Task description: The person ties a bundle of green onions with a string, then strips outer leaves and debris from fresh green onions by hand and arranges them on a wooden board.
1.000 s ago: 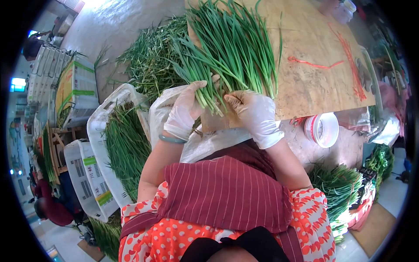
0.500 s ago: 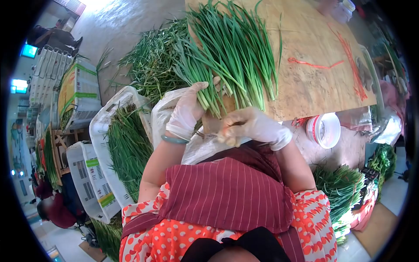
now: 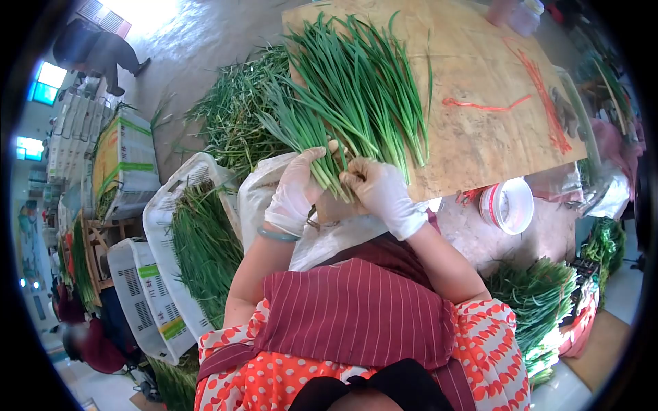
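Note:
A small bunch of garlic chives (image 3: 299,128) is gripped in my gloved left hand (image 3: 295,190), its pale stem ends pointing down toward me. My gloved right hand (image 3: 387,195) is closed in a pinch right at those stem ends; what lies between its fingertips is hidden. Beyond both hands, a larger spread of garlic chives (image 3: 373,82) lies on the wooden board (image 3: 480,137), leaves pointing away from me. Both hands are over the board's near left corner.
Orange-red ties (image 3: 541,89) lie on the board's right side. A white bucket (image 3: 514,205) stands below its near edge. Loose leaves (image 3: 240,103) are heaped at the left. White crates (image 3: 156,205) hold more greens. A person (image 3: 99,51) is at the far left.
My right hand has moved forward from near my apron to the stem ends. My left hand still grips its bunch. At the far left, a person has come further into view.

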### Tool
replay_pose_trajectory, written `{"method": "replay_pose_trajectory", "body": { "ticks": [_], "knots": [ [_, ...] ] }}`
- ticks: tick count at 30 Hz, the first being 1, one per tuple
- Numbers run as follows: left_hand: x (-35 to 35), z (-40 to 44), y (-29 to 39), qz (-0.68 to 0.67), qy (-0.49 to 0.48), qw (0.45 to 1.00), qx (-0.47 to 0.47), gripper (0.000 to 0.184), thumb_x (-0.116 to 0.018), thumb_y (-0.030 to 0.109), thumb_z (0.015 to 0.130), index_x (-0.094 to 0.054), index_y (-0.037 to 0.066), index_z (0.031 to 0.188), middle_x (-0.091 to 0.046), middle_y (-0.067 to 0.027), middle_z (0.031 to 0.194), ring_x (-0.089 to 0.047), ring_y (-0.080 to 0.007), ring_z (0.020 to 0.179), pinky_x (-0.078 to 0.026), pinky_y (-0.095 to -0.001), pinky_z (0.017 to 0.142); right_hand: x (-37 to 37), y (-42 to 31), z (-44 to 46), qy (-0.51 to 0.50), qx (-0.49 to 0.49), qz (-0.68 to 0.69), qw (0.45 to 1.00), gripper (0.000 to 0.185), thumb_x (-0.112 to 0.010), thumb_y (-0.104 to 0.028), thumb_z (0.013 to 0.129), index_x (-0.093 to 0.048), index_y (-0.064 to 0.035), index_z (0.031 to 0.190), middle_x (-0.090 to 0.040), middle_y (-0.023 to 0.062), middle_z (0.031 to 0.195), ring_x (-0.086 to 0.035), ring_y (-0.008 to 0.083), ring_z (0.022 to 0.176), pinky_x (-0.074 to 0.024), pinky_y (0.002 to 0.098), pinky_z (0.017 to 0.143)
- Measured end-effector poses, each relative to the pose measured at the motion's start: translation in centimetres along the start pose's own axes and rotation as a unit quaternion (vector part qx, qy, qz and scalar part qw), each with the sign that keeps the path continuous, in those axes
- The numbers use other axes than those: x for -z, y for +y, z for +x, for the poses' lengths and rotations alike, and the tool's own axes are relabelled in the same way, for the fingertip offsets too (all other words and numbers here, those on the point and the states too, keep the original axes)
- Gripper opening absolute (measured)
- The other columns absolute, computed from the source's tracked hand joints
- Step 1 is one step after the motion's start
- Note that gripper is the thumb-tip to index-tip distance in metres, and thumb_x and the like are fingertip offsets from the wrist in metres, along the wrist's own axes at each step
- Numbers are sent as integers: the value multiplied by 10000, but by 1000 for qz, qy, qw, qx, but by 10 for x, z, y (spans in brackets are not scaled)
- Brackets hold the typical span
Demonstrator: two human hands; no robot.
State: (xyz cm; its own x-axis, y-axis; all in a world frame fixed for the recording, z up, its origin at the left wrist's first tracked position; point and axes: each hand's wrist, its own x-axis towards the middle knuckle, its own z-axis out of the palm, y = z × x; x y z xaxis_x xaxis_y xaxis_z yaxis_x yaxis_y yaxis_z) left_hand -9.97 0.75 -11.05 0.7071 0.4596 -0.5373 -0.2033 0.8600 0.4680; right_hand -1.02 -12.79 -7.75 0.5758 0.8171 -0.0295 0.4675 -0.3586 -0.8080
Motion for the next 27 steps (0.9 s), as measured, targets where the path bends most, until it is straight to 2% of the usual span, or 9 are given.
{"method": "replay_pose_trajectory", "body": {
  "ticks": [6,14,16,18,19,20,22,24,27],
  "knots": [
    [16,7,1,1,-65,996,66,195,-476,53,845,-525,-3,1026,-600,-96,899,-582,-231,767,-521,-373,710,64,-28,-26,-177,111,-136,968,175,-608,-218,784,-611,-62,862,-603,149,722,-589,331,683,-457,394,599],
    [5,1,7,-45,8,995,89,150,-429,86,862,-522,4,945,-565,-93,748,-552,-199,620,-502,-333,575,121,-76,-22,-307,143,-6,941,154,-602,-191,762,-620,-68,853,-609,132,740,-596,309,700,-464,384,638],
    [8,2,4,-44,-4,995,91,142,-431,91,862,-520,13,940,-563,-89,741,-550,-198,615,-500,-329,569,137,-95,-12,-261,275,54,924,146,-608,-30,783,-621,-31,928,-627,48,715,-626,138,686,-479,218,633],
    [5,-3,2,-23,22,999,29,134,-430,91,861,-521,18,927,-563,-86,748,-538,-191,599,-489,-315,549,123,-121,7,-97,243,76,962,155,-602,-41,801,-607,-4,952,-640,61,810,-616,113,730,-483,202,671],
    [4,-4,3,-15,30,999,8,132,-430,91,861,-521,19,923,-563,-85,750,-534,-189,594,-485,-311,542,107,-130,29,-29,305,171,936,150,-604,-48,802,-604,-1,945,-639,74,835,-611,113,733,-485,216,665],
    [7,-1,9,-120,-8,990,75,134,-428,89,860,-515,18,933,-561,-83,762,-523,-185,587,-476,-300,530,92,-131,56,38,362,262,894,147,-607,-56,804,-602,2,939,-637,87,861,-606,112,737,-487,230,658],
    [12,1,13,-221,-44,965,137,137,-427,88,859,-510,17,943,-560,-81,775,-512,-181,581,-466,-290,518,64,-106,102,116,380,9,917,174,-662,-167,716,-625,0,754,-644,118,711,-634,262,649,-502,327,590],
    [17,3,13,-218,-59,966,126,159,-427,80,856,-492,8,981,-556,-83,809,-494,-175,584,-452,-277,510,48,-89,87,35,296,-299,906,191,-658,-201,730,-633,-11,719,-651,125,738,-644,270,690,-507,344,609],
    [26,5,14,-133,-55,985,99,191,-424,70,853,-485,8,1024,-555,-82,830,-496,-177,603,-454,-275,525,13,-56,59,-141,134,-340,920,174,-585,-221,751,-673,-77,710,-648,119,723,-644,256,697,-501,352,599]
  ]
}}
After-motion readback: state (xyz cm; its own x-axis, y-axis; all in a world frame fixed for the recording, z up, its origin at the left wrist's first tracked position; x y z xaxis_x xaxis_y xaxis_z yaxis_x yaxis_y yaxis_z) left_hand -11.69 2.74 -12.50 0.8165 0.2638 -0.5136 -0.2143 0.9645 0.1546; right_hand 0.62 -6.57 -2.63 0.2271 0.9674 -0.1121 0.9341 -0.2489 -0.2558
